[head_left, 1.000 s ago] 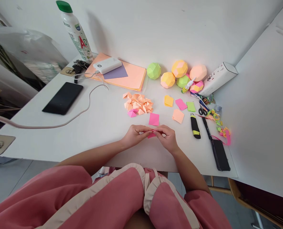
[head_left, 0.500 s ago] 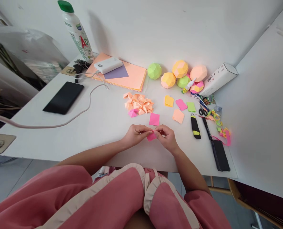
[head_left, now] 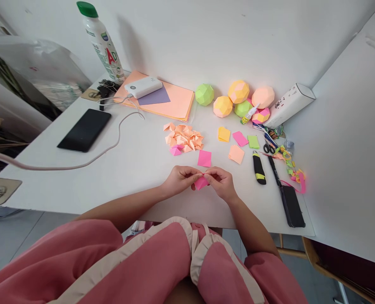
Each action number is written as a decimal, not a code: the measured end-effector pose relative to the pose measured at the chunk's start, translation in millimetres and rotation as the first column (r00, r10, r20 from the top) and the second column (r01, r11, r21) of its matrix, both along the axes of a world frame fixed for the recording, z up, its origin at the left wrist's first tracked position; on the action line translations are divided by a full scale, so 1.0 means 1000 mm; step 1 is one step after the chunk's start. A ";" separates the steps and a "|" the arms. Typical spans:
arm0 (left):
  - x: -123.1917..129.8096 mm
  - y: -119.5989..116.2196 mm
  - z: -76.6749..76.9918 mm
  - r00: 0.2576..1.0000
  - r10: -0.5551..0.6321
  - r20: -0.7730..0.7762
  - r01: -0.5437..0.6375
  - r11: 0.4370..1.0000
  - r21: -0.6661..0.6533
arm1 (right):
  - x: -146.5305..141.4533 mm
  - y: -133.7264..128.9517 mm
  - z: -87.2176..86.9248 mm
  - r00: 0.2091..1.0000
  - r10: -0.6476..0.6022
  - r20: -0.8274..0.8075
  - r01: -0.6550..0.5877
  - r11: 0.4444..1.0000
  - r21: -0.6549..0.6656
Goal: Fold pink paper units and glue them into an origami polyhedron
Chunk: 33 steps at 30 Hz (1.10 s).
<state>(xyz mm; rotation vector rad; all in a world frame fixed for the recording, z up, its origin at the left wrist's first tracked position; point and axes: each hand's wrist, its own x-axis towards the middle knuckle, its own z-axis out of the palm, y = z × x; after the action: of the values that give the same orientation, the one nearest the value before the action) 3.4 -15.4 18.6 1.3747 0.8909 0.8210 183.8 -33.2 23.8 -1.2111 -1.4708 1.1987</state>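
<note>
Between my two hands is a small pink paper (head_left: 201, 183), partly folded, its lower part coming to a point. My left hand (head_left: 181, 180) pinches its upper left edge with thumb and fingers. On the other side, my right hand (head_left: 221, 183) pinches the upper right edge, and the fingertips of both hands nearly meet. Just beyond them a flat pink paper square (head_left: 204, 158) lies on the white table (head_left: 136, 169). Behind that is a heap of folded peach paper pieces (head_left: 184, 137), with a folded pink piece (head_left: 176, 150) at its front.
Paper stacks in orange (head_left: 224, 134), pink (head_left: 240, 139), green (head_left: 253, 142) and peach (head_left: 236, 154) lie right of the heap. Faceted paper balls (head_left: 223, 106) line the wall. A cutter (head_left: 259, 168), scissors (head_left: 268, 147) and black case (head_left: 292, 207) are rightward; a phone (head_left: 84, 130) and cable (head_left: 119, 131) leftward.
The pink paper in my fingers has tilted and bent, so its lower edge now looks pointed. Fingers of my left hand now show beneath it. The other things stay put.
</note>
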 end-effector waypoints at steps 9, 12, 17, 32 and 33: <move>-0.002 0.001 0.001 0.986 -0.010 -0.164 0.008 1.000 -0.014 | 0.001 0.001 0.003 0.995 -0.017 -0.100 0.008 0.995 -0.096; -0.001 0.004 -0.001 0.994 -0.040 -0.105 0.044 0.998 0.042 | 0.004 0.003 0.003 0.993 -0.028 -0.113 0.011 0.990 -0.144; 0.001 0.007 -0.005 1.000 -0.018 -0.018 0.020 0.996 0.089 | 0.005 0.005 0.002 0.992 0.020 -0.122 -0.049 0.971 -0.234; 0.003 0.008 -0.002 0.971 0.051 0.232 0.003 0.974 -0.228 | 0.007 0.007 -0.001 0.973 0.122 -0.196 -0.176 0.942 -0.286; 0.003 0.008 -0.003 0.968 0.054 0.246 0.002 0.975 -0.223 | 0.007 0.007 -0.001 0.973 0.122 -0.197 -0.175 0.943 -0.284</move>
<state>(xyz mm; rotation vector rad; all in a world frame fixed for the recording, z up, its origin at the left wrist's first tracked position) 6.0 -7.4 15.1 1.0403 0.7777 0.8664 190.6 -26.5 22.9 -1.1687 -1.2974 1.6369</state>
